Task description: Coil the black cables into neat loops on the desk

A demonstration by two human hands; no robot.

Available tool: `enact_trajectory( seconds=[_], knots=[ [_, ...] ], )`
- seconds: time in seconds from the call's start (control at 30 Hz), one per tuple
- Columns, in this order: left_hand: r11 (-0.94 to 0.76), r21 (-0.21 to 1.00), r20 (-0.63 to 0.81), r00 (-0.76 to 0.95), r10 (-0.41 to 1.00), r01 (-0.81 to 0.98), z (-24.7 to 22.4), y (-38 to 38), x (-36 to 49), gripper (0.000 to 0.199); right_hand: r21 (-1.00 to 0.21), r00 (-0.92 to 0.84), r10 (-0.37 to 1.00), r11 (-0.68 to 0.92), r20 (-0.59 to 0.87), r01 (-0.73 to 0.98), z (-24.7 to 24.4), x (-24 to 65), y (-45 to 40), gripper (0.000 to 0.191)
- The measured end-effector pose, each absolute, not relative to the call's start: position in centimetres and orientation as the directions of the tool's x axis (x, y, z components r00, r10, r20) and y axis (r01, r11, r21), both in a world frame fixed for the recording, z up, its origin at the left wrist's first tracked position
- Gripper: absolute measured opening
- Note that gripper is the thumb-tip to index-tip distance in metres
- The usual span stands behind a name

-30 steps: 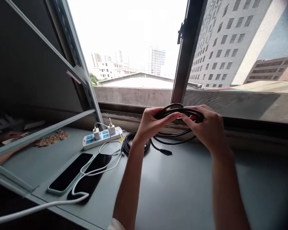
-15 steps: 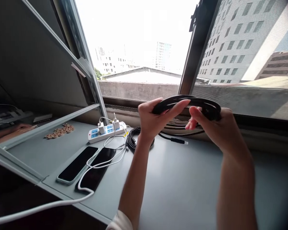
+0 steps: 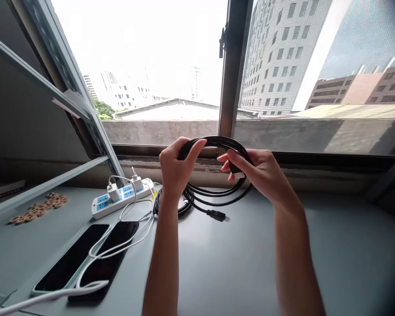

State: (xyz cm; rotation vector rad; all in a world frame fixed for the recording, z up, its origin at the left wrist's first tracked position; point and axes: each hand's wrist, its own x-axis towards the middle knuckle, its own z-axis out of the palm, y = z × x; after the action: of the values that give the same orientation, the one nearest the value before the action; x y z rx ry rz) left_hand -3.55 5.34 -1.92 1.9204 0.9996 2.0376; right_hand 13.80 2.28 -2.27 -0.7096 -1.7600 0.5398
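Between my hands a black cable (image 3: 217,191) is coiled in loops, held up above the grey desk. My left hand (image 3: 179,164) is closed around the left side of the coil, thumb on top. On the right side, my right hand (image 3: 255,169) pinches the loops together with a plug (image 3: 239,174) that has a pale metal tip. The cable's other plug (image 3: 216,215) hangs free below the coil. Behind my left forearm a second black cable coil (image 3: 183,210) lies on the desk, partly hidden.
Left of my arms stand a white power strip (image 3: 122,197) with two chargers, and two phones (image 3: 72,259) (image 3: 107,267) under white cords (image 3: 118,252). Small brown pieces (image 3: 39,208) lie farther left. A metal frame (image 3: 95,118) rises beside the window (image 3: 228,79).
The view has swung right and my hands have lowered slightly. The coil has tipped so its loops face me more openly, and the plug in my right hand now shows.
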Motion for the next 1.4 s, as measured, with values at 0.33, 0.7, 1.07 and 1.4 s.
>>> enact_trajectory(
  seconds=[0.33, 0.7, 1.07, 1.4],
  knots=[
    [-0.391, 0.908, 0.388, -0.05, 0.92, -0.152, -1.1, 5.2, -3.8, 0.057, -0.266, -0.063, 0.377, 0.753, 0.924, 0.602, -2.8, 12.8, 3.4, 0.027],
    [-0.388, 0.916, 0.391, 0.016, 0.92, -0.098, -1.1, 5.2, -4.0, 0.051, -0.275, 0.039, 0.325, 0.724, 0.945, 0.633, -3.4, 12.2, 4.3, 0.022],
    [-0.485, 0.729, 0.66, -0.309, 0.684, 0.483, -2.8, 7.1, -3.7, 0.038, -0.425, -0.018, 0.517, 0.722, 0.856, 0.546, -3.9, 13.0, 5.0, 0.019],
    [-0.413, 0.722, 0.601, -0.207, 0.772, 0.555, -2.8, 6.3, -1.7, 0.053, -0.484, 0.029, 0.651, 0.533, 0.758, 0.694, -3.9, 13.8, 5.2, 0.045]
  ],
)
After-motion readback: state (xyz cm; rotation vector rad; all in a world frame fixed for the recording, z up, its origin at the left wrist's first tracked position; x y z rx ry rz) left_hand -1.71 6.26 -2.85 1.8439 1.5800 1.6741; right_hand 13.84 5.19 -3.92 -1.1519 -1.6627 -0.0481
